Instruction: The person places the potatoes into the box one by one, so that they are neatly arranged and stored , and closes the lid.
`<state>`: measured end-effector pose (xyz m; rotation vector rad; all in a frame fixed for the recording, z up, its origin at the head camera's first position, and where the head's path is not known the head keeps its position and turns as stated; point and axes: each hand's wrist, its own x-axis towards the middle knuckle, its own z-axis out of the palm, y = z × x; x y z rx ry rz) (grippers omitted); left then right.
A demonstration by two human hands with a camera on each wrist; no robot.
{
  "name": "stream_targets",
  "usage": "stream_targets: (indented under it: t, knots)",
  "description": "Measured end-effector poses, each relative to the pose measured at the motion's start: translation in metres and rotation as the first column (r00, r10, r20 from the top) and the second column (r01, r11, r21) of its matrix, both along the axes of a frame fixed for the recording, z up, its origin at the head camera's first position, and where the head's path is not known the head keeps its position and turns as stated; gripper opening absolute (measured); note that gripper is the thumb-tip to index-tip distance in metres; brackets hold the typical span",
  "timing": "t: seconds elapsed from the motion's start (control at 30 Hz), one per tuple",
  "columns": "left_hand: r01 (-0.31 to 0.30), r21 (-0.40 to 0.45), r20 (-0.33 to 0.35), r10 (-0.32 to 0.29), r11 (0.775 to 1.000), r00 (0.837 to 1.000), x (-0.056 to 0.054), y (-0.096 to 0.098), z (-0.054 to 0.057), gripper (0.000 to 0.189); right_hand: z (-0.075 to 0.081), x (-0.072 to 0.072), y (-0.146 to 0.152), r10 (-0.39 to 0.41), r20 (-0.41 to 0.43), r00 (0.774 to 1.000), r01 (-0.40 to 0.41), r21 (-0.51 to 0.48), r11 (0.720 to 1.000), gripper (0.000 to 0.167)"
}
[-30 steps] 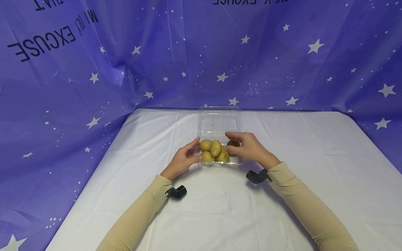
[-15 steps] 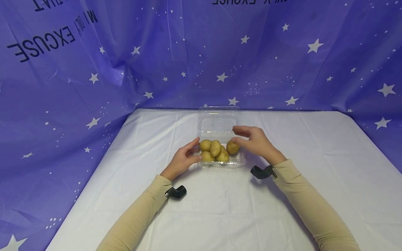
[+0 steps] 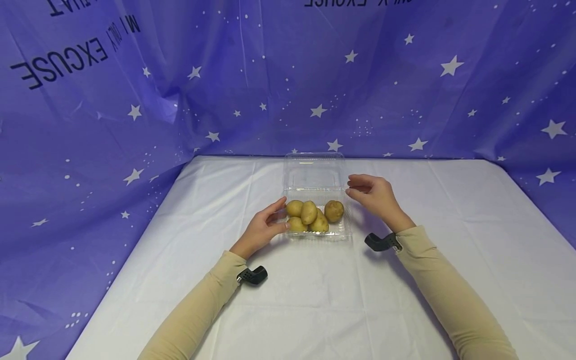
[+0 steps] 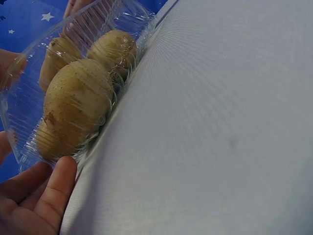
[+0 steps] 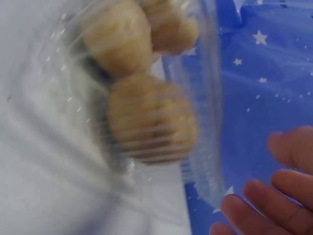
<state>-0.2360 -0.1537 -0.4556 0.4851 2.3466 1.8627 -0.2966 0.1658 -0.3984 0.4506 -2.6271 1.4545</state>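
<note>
A clear plastic clamshell container (image 3: 338,233) stands on the table with its lid (image 3: 313,172) folded back, away from me. In it lie several yellowish potatoes (image 3: 309,212), bunched at the left, one resting on top of others. A browner potato (image 3: 334,211) sits apart at the right side. My left hand (image 3: 262,227) rests at the container's left side, thumb near the front corner; its fingertips (image 4: 65,169) reach the ribbed wall in the left wrist view. My right hand (image 3: 375,197) hovers beyond the right rim, fingers loosely bent and holding nothing.
A white cloth (image 3: 288,310) covers the table. Behind and to the left hangs a purple-blue curtain (image 3: 270,75) with stars and lettering. A black wrist camera (image 3: 254,275) sits at the left cuff and another camera (image 3: 380,242) at the right cuff.
My right hand has let go of the browner potato, leaving it in the container, and has drawn back to the right and away from me. The left hand has stayed put.
</note>
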Motion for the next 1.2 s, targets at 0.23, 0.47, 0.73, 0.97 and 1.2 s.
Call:
stream_targets:
  t: [0.23,0.47,0.73,0.97,1.2]
  knots:
    - [0.000,-0.002,-0.001,0.000,1.000,1.000,0.000,0.000,-0.001,0.076,-0.014,-0.009,0.005,-0.055,0.024,0.998,0.054,0.041,0.998,0.041]
    - [-0.007,-0.014,-0.004,0.007,1.000,1.000,0.000,-0.001,-0.001,0.075,-0.023,-0.014,0.006,-0.028,0.055,0.998,0.026,0.025,0.999,0.041]
    - [-0.005,-0.010,0.000,0.005,1.000,1.000,-0.001,-0.001,0.000,0.074,-0.029,-0.016,0.007,0.013,0.114,0.993,-0.005,-0.070,0.998,0.040]
    - [-0.022,0.037,0.038,0.020,0.999,0.999,-0.005,-0.004,0.003,0.065,-0.030,-0.022,0.005,0.025,0.157,0.987,0.000,-0.159,0.987,0.041]
    - [-0.051,0.123,0.070,0.042,0.991,0.997,-0.014,-0.005,0.003,0.050,-0.028,-0.027,0.001,0.016,0.178,0.984,0.020,-0.201,0.979,0.044]
